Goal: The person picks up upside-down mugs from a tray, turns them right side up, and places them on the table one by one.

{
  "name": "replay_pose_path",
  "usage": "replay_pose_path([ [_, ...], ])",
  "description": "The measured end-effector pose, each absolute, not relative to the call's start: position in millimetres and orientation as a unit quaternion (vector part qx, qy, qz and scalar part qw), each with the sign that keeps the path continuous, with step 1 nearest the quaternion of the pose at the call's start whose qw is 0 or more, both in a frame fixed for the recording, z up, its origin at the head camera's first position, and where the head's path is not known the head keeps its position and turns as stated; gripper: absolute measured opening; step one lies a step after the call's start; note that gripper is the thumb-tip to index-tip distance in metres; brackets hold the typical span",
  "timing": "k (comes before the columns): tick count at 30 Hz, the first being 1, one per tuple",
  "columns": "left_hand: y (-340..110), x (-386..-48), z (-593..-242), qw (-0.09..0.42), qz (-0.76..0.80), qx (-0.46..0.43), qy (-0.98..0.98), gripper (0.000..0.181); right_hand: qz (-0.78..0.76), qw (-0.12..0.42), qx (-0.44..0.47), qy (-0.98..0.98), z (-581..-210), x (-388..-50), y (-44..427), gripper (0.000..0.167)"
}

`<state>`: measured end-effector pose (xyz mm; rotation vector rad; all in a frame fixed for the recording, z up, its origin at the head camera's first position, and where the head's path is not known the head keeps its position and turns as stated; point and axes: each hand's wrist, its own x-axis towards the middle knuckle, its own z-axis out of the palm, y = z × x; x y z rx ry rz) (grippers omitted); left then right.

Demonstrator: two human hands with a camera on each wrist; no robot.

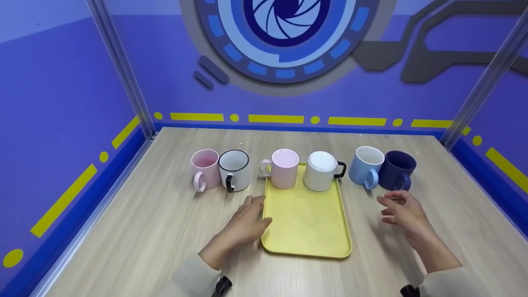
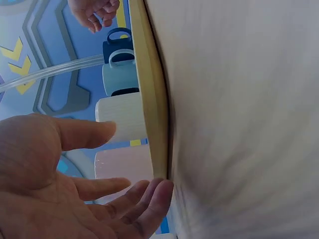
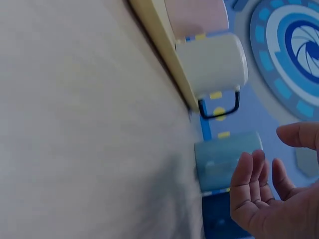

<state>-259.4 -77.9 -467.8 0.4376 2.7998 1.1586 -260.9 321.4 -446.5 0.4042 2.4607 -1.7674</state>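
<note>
My left hand (image 1: pixel 247 222) is at the left edge of a yellow tray (image 1: pixel 305 222), fingers loosely extended and thumb over the rim. In the left wrist view its fingertips (image 2: pixel 162 191) lie close to the tray's side; contact is unclear. At the tray's far end a pink mug (image 1: pixel 284 171) and a white mug (image 1: pixel 318 175) with a black handle stand bottom up. My right hand (image 1: pixel 406 214) hovers right of the tray with relaxed, slightly bent fingers, holding nothing. Nearest to it are a light blue mug (image 1: pixel 364 167) and a navy mug (image 1: pixel 392 175), both upright.
Left of the tray, another pink mug (image 1: pixel 210 175) and a white mug with a black rim (image 1: pixel 240 177) stand upright side by side. Blue-purple panels (image 1: pixel 165 74) enclose the wooden table (image 1: pixel 156 231) at the back and sides, with metal posts (image 1: pixel 123 70) at the corners.
</note>
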Motion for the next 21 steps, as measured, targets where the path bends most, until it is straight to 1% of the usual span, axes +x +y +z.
replay_pose_path([
  [6,-73.1,-273.8,-462.4,0.015,0.424,0.126,0.897,0.051,-0.586,0.045,0.096,0.803,-443.7,-255.4,284.4,0.038],
  [11,-66.3,-287.4,-459.6,0.009,0.452,0.098,0.887,0.054,-0.606,0.057,0.065,0.791,-440.5,-255.8,253.0,0.036],
  [15,-60.1,-300.4,-458.5,-0.004,0.458,0.077,0.886,0.056,-0.623,0.07,0.027,0.778,-438.7,-259.6,227.6,0.041],
  [21,-52.7,-319.8,-459.7,-0.025,0.464,0.062,0.883,0.057,-0.632,0.101,-0.029,0.768,-438.5,-273.0,195.3,0.053],
])
